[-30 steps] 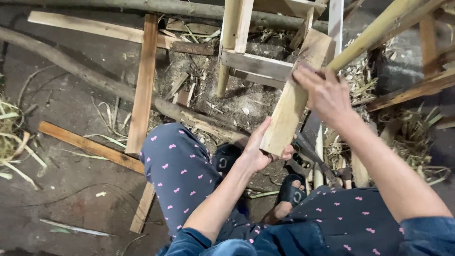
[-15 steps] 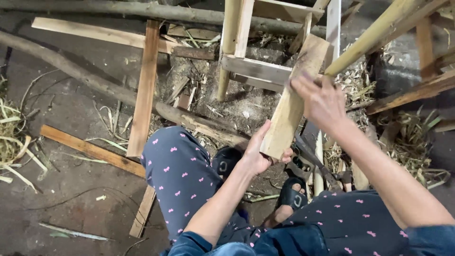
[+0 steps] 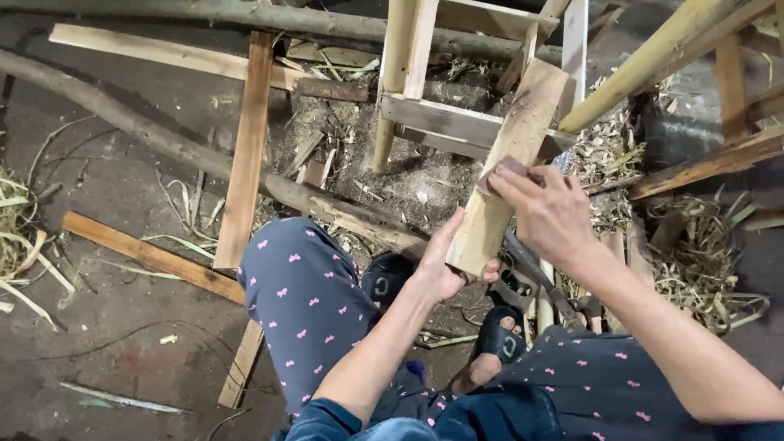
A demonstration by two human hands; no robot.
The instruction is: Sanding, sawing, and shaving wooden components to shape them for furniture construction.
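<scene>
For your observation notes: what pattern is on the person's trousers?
Dark navy trousers with small pink bow-like shapes, head view.

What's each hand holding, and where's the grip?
Left hand grips the flat wooden board at its lower end. Right hand presses a small dark piece, probably sandpaper, against the board's face with the fingertips.

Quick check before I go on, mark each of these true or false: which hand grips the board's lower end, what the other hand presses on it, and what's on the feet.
1. The left hand grips the lower end of the wooden board. True.
2. The right hand presses a small dark sanding piece against the board. True.
3. The board lies flat on the ground. False: it is held up, tilted.
4. The feet are bare. False: black sandals.
</scene>
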